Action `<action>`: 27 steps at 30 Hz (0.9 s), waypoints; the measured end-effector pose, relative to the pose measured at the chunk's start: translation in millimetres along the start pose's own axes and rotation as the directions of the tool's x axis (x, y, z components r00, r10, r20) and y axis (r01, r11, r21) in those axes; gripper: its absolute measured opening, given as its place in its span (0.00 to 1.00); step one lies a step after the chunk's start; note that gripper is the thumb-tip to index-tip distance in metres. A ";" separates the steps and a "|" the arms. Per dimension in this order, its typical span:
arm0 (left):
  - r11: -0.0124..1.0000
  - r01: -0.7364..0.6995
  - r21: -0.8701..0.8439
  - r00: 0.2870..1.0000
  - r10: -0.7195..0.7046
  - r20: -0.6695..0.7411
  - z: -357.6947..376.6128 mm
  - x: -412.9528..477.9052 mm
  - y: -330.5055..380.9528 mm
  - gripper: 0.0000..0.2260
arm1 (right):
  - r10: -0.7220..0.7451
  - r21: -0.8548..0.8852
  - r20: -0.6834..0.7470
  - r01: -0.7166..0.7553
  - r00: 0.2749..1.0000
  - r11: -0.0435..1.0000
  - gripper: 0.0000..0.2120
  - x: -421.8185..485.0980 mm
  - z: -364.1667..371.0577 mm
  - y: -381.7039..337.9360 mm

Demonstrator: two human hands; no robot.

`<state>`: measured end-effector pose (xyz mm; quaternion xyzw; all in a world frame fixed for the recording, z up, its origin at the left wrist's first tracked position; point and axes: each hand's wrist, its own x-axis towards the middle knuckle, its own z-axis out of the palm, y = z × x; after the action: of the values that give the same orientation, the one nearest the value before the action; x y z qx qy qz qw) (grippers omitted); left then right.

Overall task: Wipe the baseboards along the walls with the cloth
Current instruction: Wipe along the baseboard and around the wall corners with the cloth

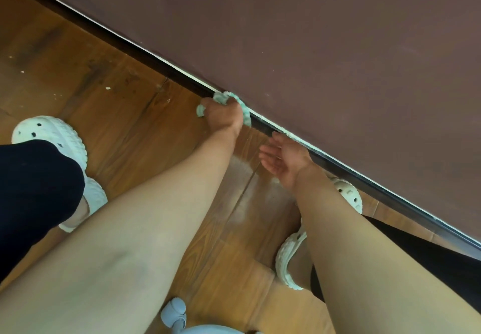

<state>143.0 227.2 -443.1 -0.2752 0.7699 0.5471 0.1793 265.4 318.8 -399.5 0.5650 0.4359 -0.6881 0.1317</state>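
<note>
On my screen the baseboard (156,64) is a dark strip that runs from 10 o'clock down to 4 o'clock, between the brown wall (312,34) and the wood floor (117,99). The cloth (221,97) is pale green and sits a little above the middle, toward 12 o'clock, right on the top edge of the strip. The left hand (221,117) has its grip tight around the cloth. The fingers are curled over it and push it onto the strip. I think it is bunched up small like that so it can fit the thin edge and slide along.

The right hand (283,156) is just toward 3 o'clock of the middle, close beside the strip. Its grip is wide and loose, palm up, and it holds nothing. My guess is it waits there to help with balance.

Some things I cannot see well. Most of the cloth is hidden inside the hand, and the bit of strip under it is hidden too. I cannot tell if the strip is clean or dusty. A pale blue thing (174,313) at 6 o'clock is cut off - I cannot tell what it is. The white shoes (59,135) are partly hidden by the legs and arms
</note>
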 end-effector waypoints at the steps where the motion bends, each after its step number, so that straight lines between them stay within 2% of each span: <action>1: 1.000 0.012 0.015 1.000 -0.011 -0.008 -0.9 2.4 2.2 0.21 | -0.015 -0.057 -0.007 0.014 1.000 0.998 0.11 -0.1 0.5 -0.1; 3: 0.996 0.010 0.083 0.999 -0.014 0.043 -2.5 2.5 3.2 0.22 | -0.033 -0.141 -0.017 0.030 0.999 0.989 0.10 -0.4 2.2 0.7; 6: 0.990 -0.018 0.142 0.972 -0.016 0.234 2.0 -13.1 -4.0 0.23 | -0.064 -0.239 -0.045 0.052 0.997 0.970 0.09 -2.3 5.2 0.8; 9: 0.954 -0.120 0.275 0.947 0.028 0.319 13.0 -29.7 -13.0 0.23 | -0.099 -0.302 -0.054 0.079 0.994 0.950 0.10 -3.9 9.2 -1.0; 12: 0.963 -0.135 0.232 0.966 0.076 0.249 15.3 -27.7 -16.1 0.19 | -0.116 -0.314 -0.036 0.099 0.993 0.944 0.09 -5.8 12.9 -2.3; 14: 0.976 -0.131 0.171 0.986 0.110 0.129 10.8 -22.4 -15.2 0.17 | -0.123 -0.319 -0.031 0.107 0.992 0.942 0.07 -5.2 11.8 -3.1; 15: 0.985 -0.115 0.128 0.992 0.107 0.064 8.1 -18.0 -14.0 0.16 | -0.124 -0.323 -0.033 0.107 0.992 0.940 0.09 -4.2 10.0 -3.6; 19: 0.996 -0.010 -0.087 0.995 0.001 -0.102 -8.1 0.1 -0.3 0.12 | -0.112 -0.335 -0.050 0.089 0.992 0.938 0.16 -0.8 1.3 -3.2; 21: 0.995 -0.005 -0.104 0.995 -0.006 -0.104 -12.4 4.4 2.8 0.13 | -0.100 -0.333 -0.047 0.079 0.994 0.940 0.17 0.2 0.8 -1.7; 24: 0.999 -0.033 0.001 0.999 0.033 -0.012 -6.6 -6.2 -4.6 0.09 | -0.104 -0.351 -0.044 0.082 0.994 0.933 0.17 1.5 4.5 0.2; 27: 0.999 -0.011 0.037 0.993 0.007 0.119 3.1 -7.2 -22.6 0.11 | -0.111 -0.374 -0.021 0.095 0.994 0.923 0.09 -0.2 9.5 0.5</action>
<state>162.5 226.0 -456.8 -0.2353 0.7692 0.5487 0.2276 259.5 311.3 -399.7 0.5202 0.5901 -0.5871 0.1910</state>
